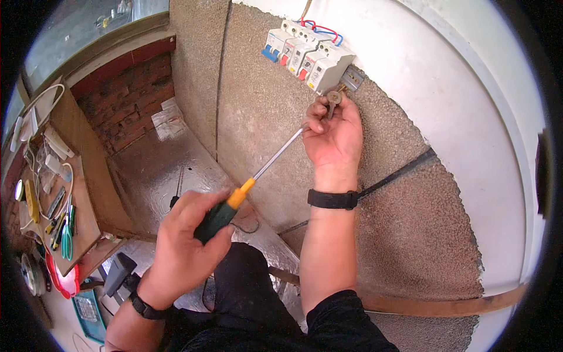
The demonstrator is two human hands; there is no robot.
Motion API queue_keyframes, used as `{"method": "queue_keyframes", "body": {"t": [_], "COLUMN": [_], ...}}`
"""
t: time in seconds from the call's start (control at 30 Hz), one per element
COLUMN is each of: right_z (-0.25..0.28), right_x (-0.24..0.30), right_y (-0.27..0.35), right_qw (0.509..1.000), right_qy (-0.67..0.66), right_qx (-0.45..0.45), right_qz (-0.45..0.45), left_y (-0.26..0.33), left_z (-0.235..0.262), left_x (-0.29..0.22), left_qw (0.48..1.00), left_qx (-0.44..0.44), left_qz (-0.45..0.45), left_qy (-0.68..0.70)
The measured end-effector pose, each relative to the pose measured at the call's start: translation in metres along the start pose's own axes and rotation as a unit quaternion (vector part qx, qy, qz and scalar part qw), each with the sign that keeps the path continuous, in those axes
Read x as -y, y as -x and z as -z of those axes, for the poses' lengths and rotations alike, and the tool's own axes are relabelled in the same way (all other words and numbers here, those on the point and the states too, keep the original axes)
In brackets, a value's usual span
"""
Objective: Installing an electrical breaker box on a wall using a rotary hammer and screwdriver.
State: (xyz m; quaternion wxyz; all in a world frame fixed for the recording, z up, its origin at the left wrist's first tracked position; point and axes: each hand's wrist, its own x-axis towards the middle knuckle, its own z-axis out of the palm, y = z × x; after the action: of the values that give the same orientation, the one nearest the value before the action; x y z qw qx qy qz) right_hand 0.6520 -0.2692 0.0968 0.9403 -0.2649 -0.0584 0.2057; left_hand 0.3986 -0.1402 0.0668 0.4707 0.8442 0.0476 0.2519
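- A rough plastered wall [258, 117] is seen ahead, with a row of white circuit breakers [308, 56] mounted high on it; the wires above them are cut off by the frame edge.
- A wooden tabletop [88, 223] at the left is crowded with tools too small and bent by the lens to be made out.
- The left hand [187, 240] is closed in a fist around the green and orange handle of a screwdriver [246, 188], whose tip is hidden behind the right hand.
- The right hand [334, 132] is raised just below the breakers, its fingertips pinched on a small metal fitting [334, 98], partly covered.
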Motion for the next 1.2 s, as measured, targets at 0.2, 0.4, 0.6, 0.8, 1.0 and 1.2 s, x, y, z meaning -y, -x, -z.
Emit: {"method": "queue_keyframes", "body": {"t": [0.2,0.4,0.6,0.8,1.0,1.2], "right_z": [-0.004,-0.005,-0.011,-0.012,-0.009,-0.011], "right_x": [-0.005,-0.003,-0.004,-0.004,-0.005,-0.005], "right_y": [-0.003,-0.001,0.002,0.003,0.000,0.001], "right_qw": [1.000,0.999,0.998,0.998,0.998,0.998], "right_qy": [-0.027,-0.038,-0.058,-0.061,-0.061,-0.063], "right_qx": [0.009,-0.006,-0.023,-0.028,-0.014,-0.013], "right_qz": [-0.007,-0.002,0.004,0.002,0.003,0.006], "left_y": [-0.027,-0.045,-0.048,-0.050,-0.050,-0.051], "left_z": [-0.002,-0.009,-0.012,-0.013,-0.014,-0.016], "left_x": [-0.013,-0.020,-0.020,-0.022,-0.019,-0.022], "left_qw": [0.998,0.997,0.995,0.996,0.996,0.995], "left_qx": [-0.021,-0.027,-0.021,-0.015,-0.016,-0.021], "left_qz": [0.040,0.033,0.050,0.049,0.038,0.045], "left_qy": [0.049,0.064,0.083,0.078,0.075,0.087]}}
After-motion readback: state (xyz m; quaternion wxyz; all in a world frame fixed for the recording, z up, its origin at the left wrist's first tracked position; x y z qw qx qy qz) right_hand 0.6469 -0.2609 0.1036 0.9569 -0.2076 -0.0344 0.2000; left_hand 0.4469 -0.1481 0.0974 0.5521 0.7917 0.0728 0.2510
